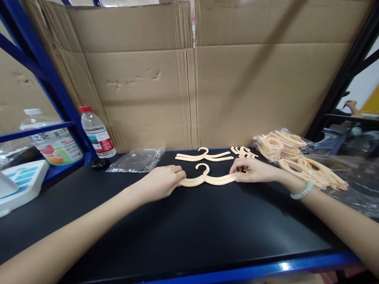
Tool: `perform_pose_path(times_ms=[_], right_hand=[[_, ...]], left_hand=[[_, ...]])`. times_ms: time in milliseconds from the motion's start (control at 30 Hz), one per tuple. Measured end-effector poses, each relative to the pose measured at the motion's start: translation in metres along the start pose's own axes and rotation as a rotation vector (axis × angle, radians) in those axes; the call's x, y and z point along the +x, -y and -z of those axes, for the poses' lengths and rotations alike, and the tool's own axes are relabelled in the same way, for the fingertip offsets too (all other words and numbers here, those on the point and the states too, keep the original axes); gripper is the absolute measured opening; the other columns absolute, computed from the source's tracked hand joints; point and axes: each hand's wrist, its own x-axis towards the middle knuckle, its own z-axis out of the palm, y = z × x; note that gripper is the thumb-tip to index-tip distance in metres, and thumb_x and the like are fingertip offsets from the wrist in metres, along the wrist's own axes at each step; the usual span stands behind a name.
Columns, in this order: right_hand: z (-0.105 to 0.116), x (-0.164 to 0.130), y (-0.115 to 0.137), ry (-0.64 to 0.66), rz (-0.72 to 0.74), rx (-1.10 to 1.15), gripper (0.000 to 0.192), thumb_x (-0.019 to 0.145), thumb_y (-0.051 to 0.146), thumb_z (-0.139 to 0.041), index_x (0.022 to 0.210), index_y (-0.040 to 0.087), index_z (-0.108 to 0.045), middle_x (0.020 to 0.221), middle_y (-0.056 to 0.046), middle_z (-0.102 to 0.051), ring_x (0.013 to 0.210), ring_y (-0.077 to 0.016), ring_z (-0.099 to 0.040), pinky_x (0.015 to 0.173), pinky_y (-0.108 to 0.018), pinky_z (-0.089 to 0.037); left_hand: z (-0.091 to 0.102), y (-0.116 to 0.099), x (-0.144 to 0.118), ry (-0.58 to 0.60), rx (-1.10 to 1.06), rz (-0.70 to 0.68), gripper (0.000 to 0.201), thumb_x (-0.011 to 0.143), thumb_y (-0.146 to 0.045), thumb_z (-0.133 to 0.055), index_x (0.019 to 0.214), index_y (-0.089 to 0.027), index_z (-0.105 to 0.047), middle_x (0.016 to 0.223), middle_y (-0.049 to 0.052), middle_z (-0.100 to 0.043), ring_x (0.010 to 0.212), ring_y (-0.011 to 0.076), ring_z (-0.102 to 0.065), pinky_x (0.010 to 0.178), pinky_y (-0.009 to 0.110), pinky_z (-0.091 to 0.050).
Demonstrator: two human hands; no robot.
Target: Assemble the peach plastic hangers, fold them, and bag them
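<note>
A cream plastic hanger [207, 178] lies flat on the black table [189, 228]. My left hand [162, 181] pinches its left end and my right hand [254, 170] pinches its right end. A second assembled cream hanger [204, 156] lies just behind it. A few small loose cream hook parts [244, 151] sit to the right of that one. On my right wrist is a pale bead bracelet [302, 191].
A clear bag of cream hanger parts [280, 145] and more loose parts [314, 172] lie at the right. An empty clear bag [136, 160], a water bottle [97, 133] and a small black object [100, 163] stand at the left. Cardboard [189, 79] walls the back.
</note>
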Motion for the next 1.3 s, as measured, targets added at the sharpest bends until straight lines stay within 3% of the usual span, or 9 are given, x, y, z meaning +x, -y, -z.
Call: perform_pose_path(times_ms=[200, 567, 700, 833, 900, 1000, 1067, 1167, 1300], right_hand=[[0.000, 0.001, -0.006, -0.038, -0.024, -0.022, 0.024, 0.074, 0.032, -0.060, 0.090, 0.015, -0.067, 0.086, -0.006, -0.065, 0.073, -0.0173, -0.053, 0.066, -0.029, -0.043], [-0.005, 0.004, -0.002, -0.115, 0.014, -0.027, 0.026, 0.074, 0.034, -0.060, 0.092, 0.016, -0.066, 0.087, -0.006, -0.064, 0.075, -0.0179, -0.055, 0.066, -0.030, -0.044], [0.002, 0.004, -0.009, -0.411, -0.068, 0.132, 0.029, 0.075, 0.036, -0.059, 0.098, 0.018, -0.065, 0.093, -0.006, -0.065, 0.081, -0.0195, -0.057, 0.072, -0.032, -0.045], [0.012, 0.003, -0.032, -0.810, -0.271, 0.376, 0.026, 0.073, 0.036, -0.056, 0.090, 0.018, -0.064, 0.090, -0.007, -0.065, 0.082, -0.0203, -0.059, 0.072, -0.033, -0.046], [0.015, 0.002, -0.044, -0.894, -0.415, 0.410, 0.025, 0.070, 0.035, -0.053, 0.088, 0.019, -0.063, 0.092, -0.008, -0.065, 0.082, -0.0202, -0.059, 0.069, -0.032, -0.046], [0.019, -0.001, -0.057, -0.814, -0.587, 0.408, 0.025, 0.068, 0.032, -0.051, 0.085, 0.018, -0.064, 0.085, -0.008, -0.066, 0.072, -0.0188, -0.059, 0.058, -0.030, -0.045], [0.022, -0.004, -0.060, -0.712, -0.614, 0.398, 0.020, 0.063, 0.028, -0.056, 0.076, 0.018, -0.067, 0.073, -0.007, -0.065, 0.065, -0.0183, -0.057, 0.053, -0.029, -0.042], [0.030, -0.009, -0.061, -0.462, -0.546, 0.262, 0.016, 0.058, 0.027, -0.064, 0.070, 0.018, -0.069, 0.067, -0.005, -0.065, 0.066, -0.0189, -0.057, 0.057, -0.030, -0.044], [0.039, -0.015, -0.066, -0.171, -0.434, 0.074, 0.026, 0.061, 0.039, -0.067, 0.078, 0.020, -0.071, 0.077, -0.005, -0.068, 0.075, -0.0216, -0.060, 0.066, -0.032, -0.046]], left_hand=[[-0.014, 0.003, 0.007, -0.111, -0.074, 0.028, 0.022, 0.090, -0.016, -0.038, 0.098, -0.018, -0.059, 0.094, 0.007, -0.060, 0.087, 0.0203, -0.059, 0.076, 0.031, -0.047], [-0.027, 0.006, 0.008, -0.221, -0.095, 0.124, 0.019, 0.075, -0.015, -0.046, 0.091, -0.018, -0.055, 0.093, 0.006, -0.059, 0.083, 0.0208, -0.057, 0.074, 0.033, -0.045], [-0.031, 0.006, 0.008, -0.295, -0.135, 0.121, 0.025, 0.072, -0.015, -0.046, 0.096, -0.019, -0.052, 0.095, 0.006, -0.059, 0.087, 0.0212, -0.055, 0.076, 0.033, -0.044], [-0.035, 0.008, 0.007, -0.346, -0.188, 0.104, 0.025, 0.073, -0.015, -0.046, 0.097, -0.019, -0.051, 0.098, 0.006, -0.058, 0.088, 0.0208, -0.054, 0.078, 0.033, -0.044], [-0.036, 0.009, 0.008, -0.338, -0.225, 0.078, 0.022, 0.076, -0.016, -0.045, 0.097, -0.019, -0.052, 0.097, 0.006, -0.058, 0.088, 0.0205, -0.054, 0.079, 0.033, -0.044], [-0.036, 0.010, 0.009, -0.295, -0.287, 0.015, 0.021, 0.082, -0.021, -0.047, 0.101, -0.020, -0.055, 0.101, 0.006, -0.058, 0.093, 0.0209, -0.054, 0.084, 0.033, -0.044], [-0.036, 0.011, 0.010, -0.271, -0.315, -0.011, 0.024, 0.083, -0.023, -0.049, 0.105, -0.021, -0.056, 0.105, 0.007, -0.059, 0.097, 0.0217, -0.054, 0.087, 0.034, -0.043], [-0.036, 0.011, 0.010, -0.262, -0.343, -0.024, 0.025, 0.084, -0.024, -0.049, 0.108, -0.021, -0.057, 0.107, 0.007, -0.059, 0.099, 0.0219, -0.054, 0.088, 0.035, -0.043], [-0.035, 0.011, 0.010, -0.274, -0.365, -0.035, 0.023, 0.085, -0.024, -0.049, 0.107, -0.021, -0.056, 0.106, 0.007, -0.060, 0.098, 0.0211, -0.055, 0.087, 0.034, -0.044]])
